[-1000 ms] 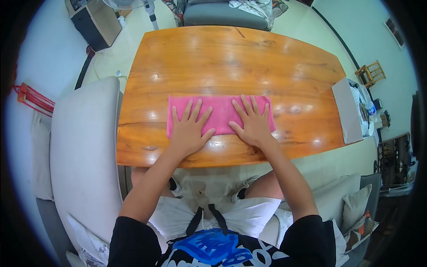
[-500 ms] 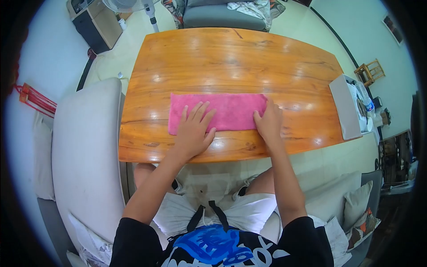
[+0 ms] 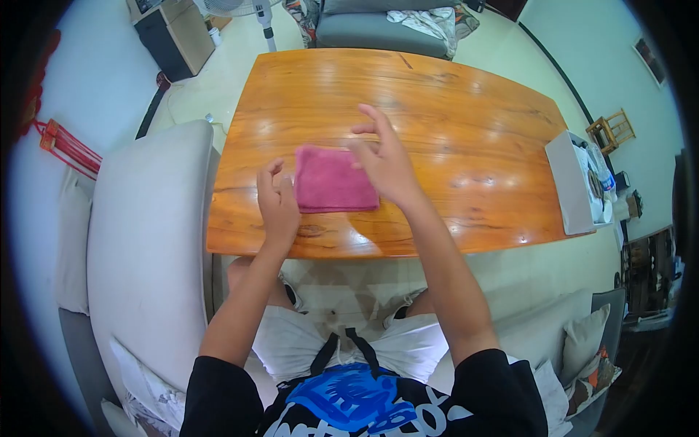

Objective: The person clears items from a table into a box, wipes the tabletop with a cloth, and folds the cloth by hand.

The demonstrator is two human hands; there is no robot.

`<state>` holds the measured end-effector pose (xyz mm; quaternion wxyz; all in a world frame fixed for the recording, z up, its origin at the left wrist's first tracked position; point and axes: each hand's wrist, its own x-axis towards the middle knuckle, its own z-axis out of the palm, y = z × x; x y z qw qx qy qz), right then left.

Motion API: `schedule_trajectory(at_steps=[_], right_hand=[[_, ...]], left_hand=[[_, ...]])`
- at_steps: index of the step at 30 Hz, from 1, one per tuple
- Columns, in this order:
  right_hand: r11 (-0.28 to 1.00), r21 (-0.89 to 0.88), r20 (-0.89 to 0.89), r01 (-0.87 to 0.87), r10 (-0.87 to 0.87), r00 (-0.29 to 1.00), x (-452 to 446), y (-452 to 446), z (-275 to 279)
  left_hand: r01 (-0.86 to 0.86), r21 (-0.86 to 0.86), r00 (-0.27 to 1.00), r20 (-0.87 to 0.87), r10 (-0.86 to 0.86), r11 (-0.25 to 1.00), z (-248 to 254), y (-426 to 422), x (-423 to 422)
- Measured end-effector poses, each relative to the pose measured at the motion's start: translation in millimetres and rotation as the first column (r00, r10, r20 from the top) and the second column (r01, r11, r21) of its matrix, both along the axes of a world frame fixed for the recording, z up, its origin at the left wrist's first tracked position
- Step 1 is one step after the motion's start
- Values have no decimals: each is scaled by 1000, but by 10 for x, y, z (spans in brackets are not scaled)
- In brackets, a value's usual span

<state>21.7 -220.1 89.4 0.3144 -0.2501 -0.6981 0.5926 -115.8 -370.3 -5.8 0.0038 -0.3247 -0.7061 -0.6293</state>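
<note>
A pink towel (image 3: 335, 182), folded into a compact, nearly square stack, lies flat on the glossy wooden table (image 3: 466, 131). Beside its left edge is my left hand (image 3: 278, 204), fingers loosely bent and apart, with nothing in it. My right hand (image 3: 387, 160) hovers at the towel's upper right side, slightly blurred. Its fingers are spread and empty, and they hide part of the towel's right edge.
A white box (image 3: 568, 182) holding a bottle and other small items stands at the table's right edge. A pale sofa (image 3: 153, 240) runs along the left, and a grey sofa (image 3: 386, 33) stands beyond the far edge. A fan (image 3: 266, 25) is behind the table.
The towel went from a long strip to a shorter, roughly square stack, its right part folded over to the left. My right hand moved left and up off it; my left hand slid off to its left side.
</note>
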Motion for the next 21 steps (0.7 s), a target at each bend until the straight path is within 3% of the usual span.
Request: schedule_trajectory(at_steps=[1,4,7,9,13,21], right_hand=[[999,8,-25,32,-32,999,-21,66,-108],[963,245,140,113,-151,979,93,171,-503],[717,695,131,54,-200,971,136,38,-716],[606,793,238,-67,-207,949,90,-88,-738],[495,843,384,-210,-280,880,20,-226,-1066],[534,804,447,-262,-251,859,380,-379,-1105]], left_hand=[[-30,65,998,53,27,997,4,-28,-42],[7,-32,994,-109,-11,999,53,-103,-81],[119,-310,889,-389,-240,943,129,-2,-35],[46,-506,803,-494,-333,861,136,102,27],[-2,-678,699,-527,-483,735,-105,149,39],[130,-620,694,-500,-518,773,-126,-14,429]])
